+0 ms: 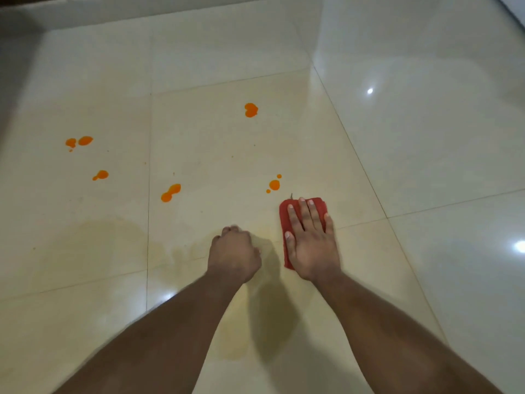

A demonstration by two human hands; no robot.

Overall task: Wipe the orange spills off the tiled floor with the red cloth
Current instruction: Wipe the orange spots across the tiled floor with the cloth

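Ahead of right hand: open tiled floor, only orange spill just beyond the fingertips.
Left of it: left hand, fist on floor.
Right of it: bare tiles.

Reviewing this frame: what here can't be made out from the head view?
- Red cloth: most of it is hidden under the flat right hand, so any stain on it is unseen.
- Left hand: fingers curled under and blurred; contact with the tiled floor is unclear.
- Tiny specks near the orange spills: too small to identify.
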